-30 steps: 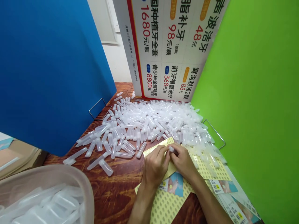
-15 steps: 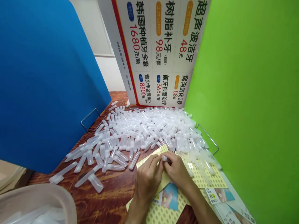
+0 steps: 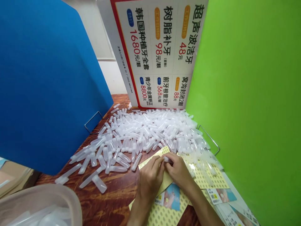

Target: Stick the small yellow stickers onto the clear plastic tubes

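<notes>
Your left hand [image 3: 149, 179] and right hand [image 3: 180, 172] meet fingertip to fingertip, both pinched on one small clear tube [image 3: 167, 159], long axis seemingly left-right, above the yellow dotted sheet [image 3: 162, 216] at the near edge of the tube pile [image 3: 150, 128].

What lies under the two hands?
Yellow dotted sheets and a blue label on the wooden table. The left hand and right hand, pinching a small tube, hide the part beneath.
</notes>
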The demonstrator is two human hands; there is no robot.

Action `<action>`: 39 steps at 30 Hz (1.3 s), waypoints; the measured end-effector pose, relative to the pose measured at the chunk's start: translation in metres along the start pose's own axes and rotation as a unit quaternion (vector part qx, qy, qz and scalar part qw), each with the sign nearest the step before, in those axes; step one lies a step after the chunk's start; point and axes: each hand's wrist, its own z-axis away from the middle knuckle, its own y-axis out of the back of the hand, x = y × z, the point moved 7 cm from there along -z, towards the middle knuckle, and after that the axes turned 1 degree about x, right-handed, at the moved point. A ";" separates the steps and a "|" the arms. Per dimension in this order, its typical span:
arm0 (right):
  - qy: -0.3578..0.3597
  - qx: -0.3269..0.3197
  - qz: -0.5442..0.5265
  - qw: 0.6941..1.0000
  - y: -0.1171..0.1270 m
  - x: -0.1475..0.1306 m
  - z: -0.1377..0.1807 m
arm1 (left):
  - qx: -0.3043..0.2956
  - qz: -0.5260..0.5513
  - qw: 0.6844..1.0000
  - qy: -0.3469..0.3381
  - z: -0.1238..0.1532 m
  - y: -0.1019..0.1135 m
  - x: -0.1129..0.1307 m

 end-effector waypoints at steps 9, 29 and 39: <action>-0.002 -0.001 -0.015 1.000 0.000 0.001 0.001 | -0.003 0.015 1.000 -0.003 0.000 0.002 0.001; 0.047 -0.003 -0.003 0.999 0.001 -0.001 0.004 | 0.021 0.108 0.993 0.054 0.001 0.000 -0.006; 0.054 0.184 -0.106 0.976 0.053 -0.083 -0.001 | 0.051 0.107 0.953 0.278 0.011 0.007 -0.039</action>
